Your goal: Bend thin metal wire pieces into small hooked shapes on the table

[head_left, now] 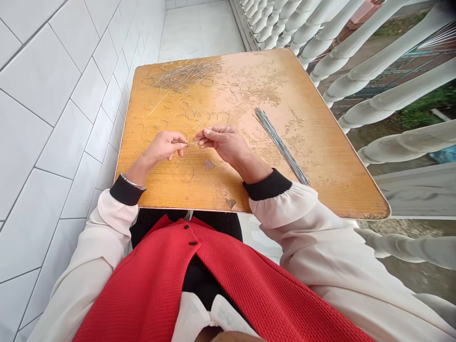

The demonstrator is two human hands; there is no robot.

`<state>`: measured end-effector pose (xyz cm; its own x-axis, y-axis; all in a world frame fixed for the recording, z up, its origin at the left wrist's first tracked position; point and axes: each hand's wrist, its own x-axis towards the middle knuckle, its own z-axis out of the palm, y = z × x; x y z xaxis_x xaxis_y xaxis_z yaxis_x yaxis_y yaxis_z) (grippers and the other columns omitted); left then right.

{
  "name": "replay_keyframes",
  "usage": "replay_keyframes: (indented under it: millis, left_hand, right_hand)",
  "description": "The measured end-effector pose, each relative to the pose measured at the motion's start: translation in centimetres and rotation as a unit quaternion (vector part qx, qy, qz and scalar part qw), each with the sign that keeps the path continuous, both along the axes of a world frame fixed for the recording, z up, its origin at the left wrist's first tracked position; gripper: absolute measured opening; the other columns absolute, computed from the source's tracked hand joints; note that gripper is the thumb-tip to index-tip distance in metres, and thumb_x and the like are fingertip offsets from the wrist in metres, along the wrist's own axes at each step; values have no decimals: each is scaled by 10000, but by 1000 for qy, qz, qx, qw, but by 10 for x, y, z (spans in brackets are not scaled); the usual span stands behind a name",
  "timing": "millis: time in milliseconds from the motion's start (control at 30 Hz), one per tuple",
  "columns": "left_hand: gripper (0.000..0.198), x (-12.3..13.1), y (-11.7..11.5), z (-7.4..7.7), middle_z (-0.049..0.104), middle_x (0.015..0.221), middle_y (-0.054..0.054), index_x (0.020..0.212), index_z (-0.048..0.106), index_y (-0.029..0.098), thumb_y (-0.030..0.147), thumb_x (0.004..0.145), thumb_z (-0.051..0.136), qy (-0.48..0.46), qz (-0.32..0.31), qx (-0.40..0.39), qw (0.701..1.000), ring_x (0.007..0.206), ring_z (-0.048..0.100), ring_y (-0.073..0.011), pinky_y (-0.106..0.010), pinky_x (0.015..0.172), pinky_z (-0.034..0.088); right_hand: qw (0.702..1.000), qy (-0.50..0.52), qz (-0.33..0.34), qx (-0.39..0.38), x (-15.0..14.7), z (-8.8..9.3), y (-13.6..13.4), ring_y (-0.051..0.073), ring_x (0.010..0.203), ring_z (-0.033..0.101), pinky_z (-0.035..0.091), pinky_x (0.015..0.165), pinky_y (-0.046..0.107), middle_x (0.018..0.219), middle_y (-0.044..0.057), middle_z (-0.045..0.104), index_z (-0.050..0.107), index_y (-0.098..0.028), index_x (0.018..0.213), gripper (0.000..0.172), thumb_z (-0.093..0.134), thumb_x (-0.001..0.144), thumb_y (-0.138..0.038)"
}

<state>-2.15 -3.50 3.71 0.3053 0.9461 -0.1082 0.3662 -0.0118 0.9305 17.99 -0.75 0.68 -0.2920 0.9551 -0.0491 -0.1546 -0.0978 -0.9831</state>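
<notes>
My left hand [166, 146] and my right hand [223, 141] meet over the near middle of a worn wooden table [320, 156]. Both pinch the same thin piece of metal wire [193, 141] between thumb and fingers. A curved loop of wire [188, 170] lies on the table just below my hands. Several bent wire hooks [185, 116] lie in loose rows just beyond my hands. A bundle of straight wires [281, 146] lies diagonally to the right of my right hand.
A tangled pile of bent wires [185, 73] sits at the table's far left. A white tiled wall [53, 118] runs along the left. White balusters [356, 52] stand close on the right. The tiled floor [203, 28] stretches beyond the table.
</notes>
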Motion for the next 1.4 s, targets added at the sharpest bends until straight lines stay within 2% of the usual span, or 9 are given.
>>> replay_keyframes:
  millis: [367,533,633,733,833,933,1033,1200,1400]
  left_hand:
    - [152,0,2,-8,661,581,21,742,663,116,79,890,654,28,14,-2,1000,390,491,-22,-169,449,364]
    - [175,5,-3,-7,646,576,21,700,636,119,47,859,637,-23,-37,11,999,447,571,-39,-159,482,401]
    - [149,10,-4,-12,640,584,21,727,635,132,79,866,634,-20,-16,19,1000,472,592,-53,-168,497,410]
    - [181,14,-5,-19,595,582,31,705,609,159,92,873,615,45,28,103,993,506,571,-67,-201,544,412]
    - [243,17,-8,-21,591,625,14,655,548,184,69,864,597,140,41,232,962,600,542,-96,-248,636,403]
    - [276,20,-11,-20,608,670,-3,635,507,194,52,854,596,185,53,280,940,668,529,-119,-276,699,399]
    - [235,23,-12,-21,611,669,13,681,544,190,56,867,597,136,62,234,961,651,556,-105,-252,685,423]
    - [122,29,-7,-23,623,654,41,820,616,151,54,891,602,-34,90,26,995,534,612,-65,-189,541,451]
    - [151,29,-4,-23,636,600,41,782,631,136,26,881,602,-85,91,-6,992,523,632,-59,-165,536,463]
  right_hand:
    - [999,26,-33,-13,-1,3,-1,112,640,712,613,660,226,759,24,765,723,-211,777,249,814,882,-419]
    - [999,21,-46,-17,6,9,4,115,610,704,599,614,224,682,9,717,684,-205,752,241,767,928,-346]
    - [998,32,-51,-19,9,11,4,108,609,695,596,608,222,697,2,716,683,-209,747,221,753,932,-307]
    - [998,38,-37,-21,6,10,0,107,640,697,592,597,220,785,13,760,721,-218,800,147,805,878,-311]
    - [1000,15,-13,-18,0,6,-6,117,666,699,588,601,220,795,20,771,740,-217,776,165,874,795,-312]
    - [1000,0,-14,-2,-5,3,-10,127,670,699,595,655,243,753,17,751,718,-217,704,209,893,773,-308]
    - [999,3,-24,23,-6,2,-12,122,660,683,595,690,263,751,8,737,700,-223,695,217,880,791,-296]
    - [997,-3,-36,64,-6,-1,-11,108,649,651,582,691,251,745,-4,719,701,-223,724,185,856,800,-290]
    - [997,7,-14,75,-6,-9,-7,110,659,652,570,700,258,773,20,727,686,-190,743,227,845,799,-342]
